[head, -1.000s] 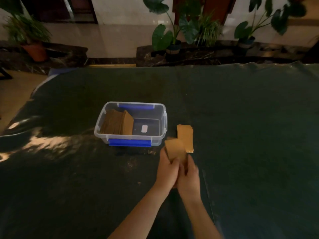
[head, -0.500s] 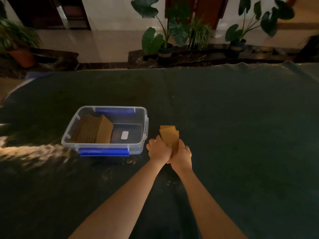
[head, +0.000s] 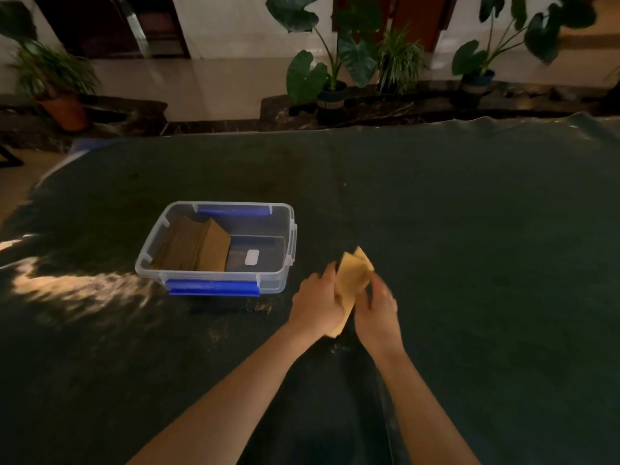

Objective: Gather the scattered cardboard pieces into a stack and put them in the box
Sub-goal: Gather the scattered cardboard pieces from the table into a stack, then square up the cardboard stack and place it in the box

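A potted plant (head: 57, 82) stands on the floor far behind and left of the box (head: 218, 250), beyond the counter (head: 469, 229). The box itself is a clear tub with blue clips, lid off, sitting on the counter's dark cover. Inside it, a stack (head: 196, 245) of cardboard leans against the box's left side; the right half of the box floor is bare apart from a small white label (head: 252, 257).

Just right of the box and a little nearer the person, the left hand (head: 318, 303) is clenched around the near end of a few cardboard pieces (head: 352, 276), palm against their left face. The pieces stand on edge, long axis running away from the person and tilted slightly right, with their far corners not quite aligned. The right hand (head: 375, 307) is on the side away from the box, fingers curled against the pieces' right face; whether it grips or only taps them square I cannot tell, as it is blurred.

The move ahead likely turns on one relation: the box opening lies to the left of the hands and slightly beyond them, so the left hand is nearer it. The bare right half of the box is the closest landing spot, and the pieces' long axis roughly matches the box's short side.

No loose pieces show on the counter right of the hands.
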